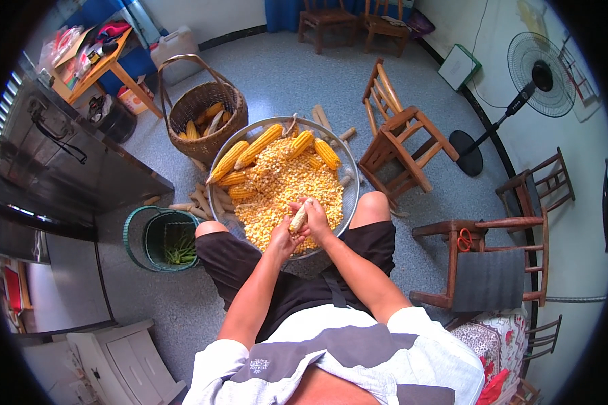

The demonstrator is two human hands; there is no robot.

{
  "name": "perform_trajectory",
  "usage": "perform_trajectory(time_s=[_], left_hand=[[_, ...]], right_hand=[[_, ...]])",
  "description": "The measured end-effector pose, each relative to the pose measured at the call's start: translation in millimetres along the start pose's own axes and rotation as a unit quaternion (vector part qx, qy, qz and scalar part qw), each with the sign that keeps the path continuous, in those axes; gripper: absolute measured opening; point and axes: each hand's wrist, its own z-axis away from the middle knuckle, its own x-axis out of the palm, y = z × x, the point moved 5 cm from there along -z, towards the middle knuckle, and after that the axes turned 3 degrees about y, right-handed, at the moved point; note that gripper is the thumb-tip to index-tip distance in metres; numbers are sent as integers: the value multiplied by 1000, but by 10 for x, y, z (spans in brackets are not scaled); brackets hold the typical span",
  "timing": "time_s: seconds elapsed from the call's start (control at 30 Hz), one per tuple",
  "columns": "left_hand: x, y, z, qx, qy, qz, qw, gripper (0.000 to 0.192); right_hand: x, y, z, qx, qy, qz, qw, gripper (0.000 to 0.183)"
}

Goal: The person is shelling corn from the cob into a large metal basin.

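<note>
A pale corn cob (299,218), mostly bare of kernels, lies between my two hands over a wide round metal sieve (355,195). My left hand (288,234) grips its lower end, and my right hand (314,215) holds it from the right and around the upper end. Loose yellow corn kernels (283,187) are heaped beneath. Several unshelled corn ears rest along the sieve's far and left side, among them one long yellow ear (260,146) and a shorter ear (327,154). Husk-like dry matter (290,125) sticks up at the far rim.
A wicker basket (207,144) with corn ears stands beyond the sieve at left. Stripped cobs (200,201) lie on the floor. A green bucket (169,238) holds green stalks. A tipped wooden chair (400,136), a standing fan (541,76) and a chair with orange-handled scissors (464,240) are at right.
</note>
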Motion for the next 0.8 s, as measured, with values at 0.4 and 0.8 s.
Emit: perform_trajectory(time_s=[0.4, 0.8], left_hand=[[76, 192, 78, 243, 24, -287, 926, 37], [-43, 139, 24, 154, 16, -167, 974, 31]], right_hand=[[-67, -35, 1, 9, 12, -71, 997, 25], [6, -111, 63, 40, -3, -149, 988, 29]])
